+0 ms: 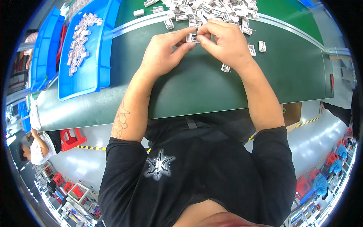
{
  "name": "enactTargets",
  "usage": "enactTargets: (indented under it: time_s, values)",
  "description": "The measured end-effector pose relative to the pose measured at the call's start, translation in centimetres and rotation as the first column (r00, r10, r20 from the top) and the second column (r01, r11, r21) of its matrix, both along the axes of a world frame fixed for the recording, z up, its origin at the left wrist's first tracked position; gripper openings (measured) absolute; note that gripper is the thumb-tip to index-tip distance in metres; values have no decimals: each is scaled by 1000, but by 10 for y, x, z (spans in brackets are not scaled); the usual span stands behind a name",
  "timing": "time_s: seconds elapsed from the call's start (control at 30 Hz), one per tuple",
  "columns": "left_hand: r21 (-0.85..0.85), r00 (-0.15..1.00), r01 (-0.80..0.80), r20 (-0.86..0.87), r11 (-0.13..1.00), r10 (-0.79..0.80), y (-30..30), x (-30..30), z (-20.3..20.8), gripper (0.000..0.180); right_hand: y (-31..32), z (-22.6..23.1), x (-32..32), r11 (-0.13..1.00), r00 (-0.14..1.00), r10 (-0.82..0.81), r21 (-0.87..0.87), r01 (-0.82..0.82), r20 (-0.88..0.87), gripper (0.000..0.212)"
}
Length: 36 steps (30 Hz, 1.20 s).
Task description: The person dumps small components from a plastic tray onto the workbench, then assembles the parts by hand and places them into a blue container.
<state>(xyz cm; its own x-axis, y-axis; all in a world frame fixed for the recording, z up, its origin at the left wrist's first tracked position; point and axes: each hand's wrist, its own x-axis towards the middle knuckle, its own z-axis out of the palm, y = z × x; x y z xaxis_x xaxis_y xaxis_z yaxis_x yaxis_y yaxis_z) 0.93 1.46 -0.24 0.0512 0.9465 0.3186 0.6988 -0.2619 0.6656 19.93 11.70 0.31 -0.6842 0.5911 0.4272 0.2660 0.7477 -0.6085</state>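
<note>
Between my two hands is a small white plastic housing point(192, 38) with a dark opening, held just above the green table. My left hand point(166, 51) pinches it from the left between thumb and index finger. From the right, my right hand point(225, 41) has its thumb and curled fingers at the same part; whether they grip another small piece cannot be made out. Beyond the hands lies a heap of similar white housings point(215, 11). A loose housing point(225, 68) rests partly below my right wrist, and another housing point(262, 46) lies further right.
A blue tray point(104, 56) with several white parts stands on the left of the green table point(189, 94). Another blue bin point(45, 49) is beyond it. A metal rail point(136, 26) crosses the table. A person point(39, 145) sits near a red stool point(72, 140) at far left.
</note>
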Motion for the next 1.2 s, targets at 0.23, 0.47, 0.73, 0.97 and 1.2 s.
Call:
enactTargets:
  time_s: [0.23, 0.47, 0.73, 0.97, 1.2]
  values:
    - [-27, 978, -20, 209, 999, 26, 0, 3, -5, 33, -4, 4, 1, 999, 1000, -21, -38, 20, -21, 9]
    - [8, 961, -77, 266, 997, 72, -3, 9, 7, 34, -16, 9, -6, 965, 969, -188, -214, 151, -161, 7]
    - [208, 938, -187, 329, 960, 111, -4, -1, 8, 36, -11, -7, -4, 814, 939, -213, -581, 19, -268, 5]
    - [391, 183, -291, 919, 874, -350, -11, -64, 27, 80, 15, -6, 12, 901, 883, -251, -430, 63, -397, 5]
    - [264, 936, -211, -221, 941, 272, 17, -44, -29, 52, 22, -6, 16, 915, 942, -202, -395, 83, -270, 12]
